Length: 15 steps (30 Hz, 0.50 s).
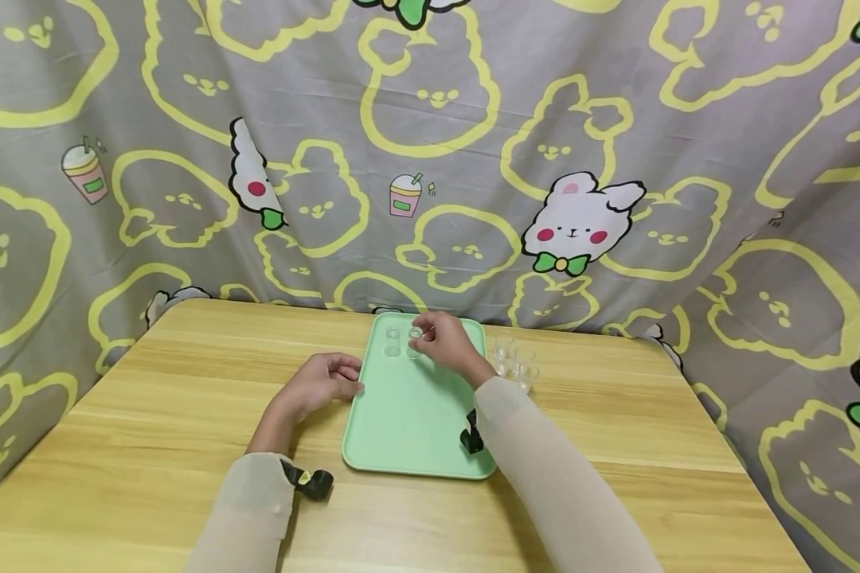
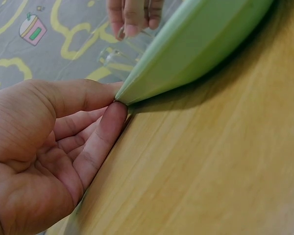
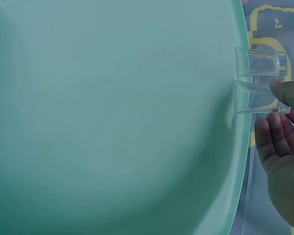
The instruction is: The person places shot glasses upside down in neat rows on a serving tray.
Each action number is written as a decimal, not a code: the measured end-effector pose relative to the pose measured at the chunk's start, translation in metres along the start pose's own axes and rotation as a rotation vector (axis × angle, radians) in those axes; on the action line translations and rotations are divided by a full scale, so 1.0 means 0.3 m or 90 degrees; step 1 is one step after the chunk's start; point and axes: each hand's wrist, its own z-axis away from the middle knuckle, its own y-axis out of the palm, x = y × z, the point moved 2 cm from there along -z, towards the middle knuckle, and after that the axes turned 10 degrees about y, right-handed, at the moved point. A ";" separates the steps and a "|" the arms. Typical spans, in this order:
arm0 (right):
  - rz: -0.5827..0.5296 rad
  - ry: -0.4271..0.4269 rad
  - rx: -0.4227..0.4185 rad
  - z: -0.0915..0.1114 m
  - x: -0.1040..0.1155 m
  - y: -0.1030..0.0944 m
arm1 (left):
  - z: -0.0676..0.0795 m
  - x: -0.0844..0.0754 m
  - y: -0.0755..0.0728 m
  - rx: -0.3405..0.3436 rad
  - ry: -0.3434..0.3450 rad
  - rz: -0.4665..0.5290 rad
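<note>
We note the pale green tray lying on the wood-grain table, its long sides running away from the person. At its left edge we find the left hand; the left wrist view shows the rim pinched between thumb and fingertip, the gap between them nearly closed, the other fingers loosely bent. The right hand reaches over the tray to its far end, where thumb and fingers, parted by little more than the glass's width, pinch the upper part of a small clear glass. We see a second clear glass standing just beside it, to its left in the head view, with no hand on it. Both stand on end inside the far rim; which end is the mouth we cannot tell. Just off the tray's right side we record a cluster of similar glasses on the table, partly overlapping, count uncertain. Both forearms wear light sleeves, each with a dark fitting near the cuff. Behind the table we observe a grey curtain printed with yellow outlined animals.
</note>
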 end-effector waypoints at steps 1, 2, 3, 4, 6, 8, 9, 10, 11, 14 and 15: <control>0.001 0.002 0.001 0.000 -0.001 0.001 | 0.001 0.000 0.000 0.001 0.000 0.001; 0.002 0.005 0.001 0.000 -0.001 0.002 | 0.002 0.000 0.000 0.002 0.000 0.003; 0.002 0.006 0.002 0.000 -0.002 0.003 | 0.003 0.000 0.000 0.001 0.000 0.004; 0.003 0.008 0.002 0.000 -0.003 0.004 | 0.003 0.000 0.000 0.002 0.000 0.005; 0.004 0.009 0.002 0.000 -0.004 0.005 | 0.003 -0.001 0.000 0.002 0.001 0.006; 0.003 0.009 0.002 0.001 -0.004 0.004 | 0.003 -0.002 0.001 0.001 0.001 0.006; 0.003 0.009 0.002 0.002 -0.004 0.004 | 0.003 -0.003 0.001 0.000 0.001 0.006; 0.002 0.009 0.003 0.002 -0.004 0.004 | 0.003 -0.004 0.001 0.000 0.002 0.005; 0.001 0.009 0.004 0.003 -0.004 0.004 | 0.004 -0.005 0.001 0.001 0.002 0.005; -0.002 0.010 0.006 0.004 -0.005 0.004 | 0.004 -0.006 0.001 0.000 0.002 0.004; -0.003 0.010 0.007 0.005 -0.005 0.004 | 0.005 -0.006 0.001 0.000 0.002 0.003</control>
